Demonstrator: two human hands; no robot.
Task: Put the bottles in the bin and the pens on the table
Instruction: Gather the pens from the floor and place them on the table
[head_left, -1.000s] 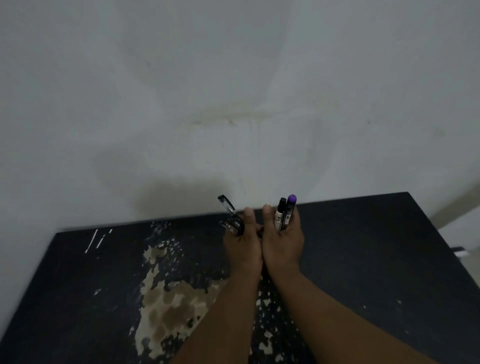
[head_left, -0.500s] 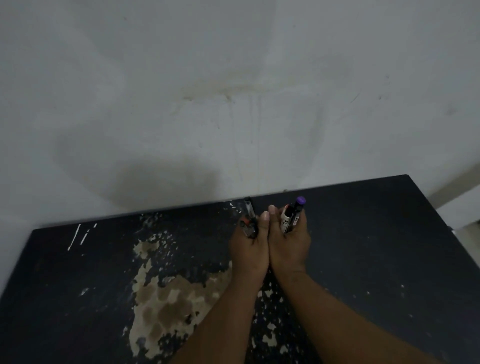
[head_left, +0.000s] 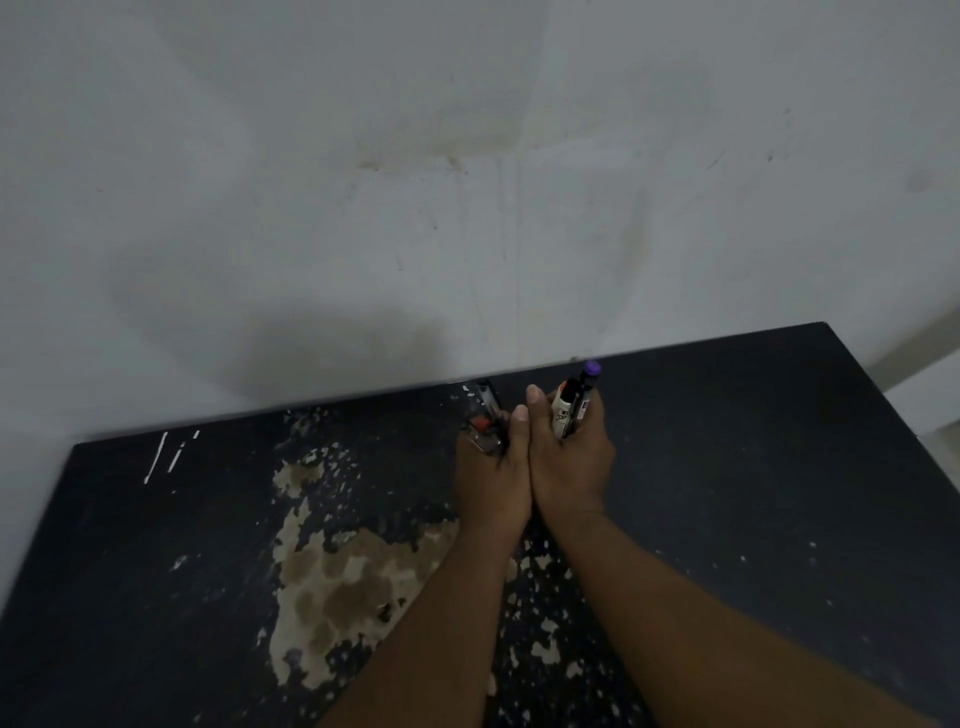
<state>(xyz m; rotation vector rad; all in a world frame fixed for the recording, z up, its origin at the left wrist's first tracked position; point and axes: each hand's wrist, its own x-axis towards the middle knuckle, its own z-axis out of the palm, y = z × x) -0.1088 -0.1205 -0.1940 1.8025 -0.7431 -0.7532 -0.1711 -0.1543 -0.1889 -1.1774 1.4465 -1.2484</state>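
Observation:
My two hands are pressed side by side over the far middle of the black table. My right hand is shut on a bunch of pens, among them a purple-capped one and a white-bodied marker, tips pointing away from me. My left hand is shut on more pens, dark and clear-bodied with a red part, which stick out to the left of the fingers, low over the table. No bottles or bin are in view.
The table's black top is worn, with a large tan peeled patch left of my arms and white scratches at the far left. A stained white wall rises directly behind the table's far edge.
Both hands have moved forward and down toward the table's far edge, staying together. The pens in my left hand have tipped from upright to low over the surface.

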